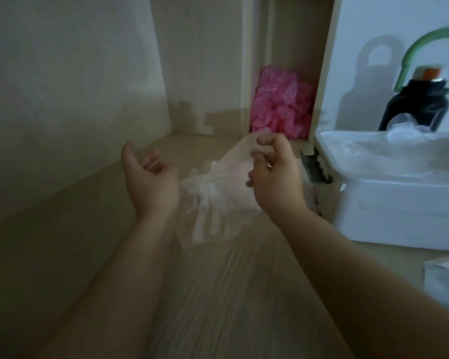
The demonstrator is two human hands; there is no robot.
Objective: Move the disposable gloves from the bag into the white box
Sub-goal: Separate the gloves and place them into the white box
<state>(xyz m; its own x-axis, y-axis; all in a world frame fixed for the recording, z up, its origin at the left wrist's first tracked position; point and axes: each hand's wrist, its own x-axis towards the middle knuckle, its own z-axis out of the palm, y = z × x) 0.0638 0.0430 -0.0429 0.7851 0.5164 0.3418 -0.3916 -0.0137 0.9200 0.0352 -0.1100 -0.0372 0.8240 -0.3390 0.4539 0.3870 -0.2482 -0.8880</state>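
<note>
- One clear glove [218,193] hangs between my two hands over mid-bench, not yet in the white box [399,203].
- Right hand [278,177] pinches its cuff. Left hand [151,177] is palm-up with fingers loosely curled; too blurred to tell if it holds anything.
- Box at the bench's right edge already holds clear plastic, so I judge this mid-task.

Head view, dim light, motion blur over the centre. Both forearms reach out over a pale wood-grain surface [244,294]. Left hand [151,177] is palm up, fingers loosely curled, holding nothing. Right hand [276,174] has its fingers curled and pinches the upper end of a translucent glove [213,198], which hangs between the hands. White box [399,200] is at right, with clear plastic inside. Dark bottle [417,107] with a green handle stands behind it. Pink crumpled plastic [283,107] fills a narrow niche.
</note>
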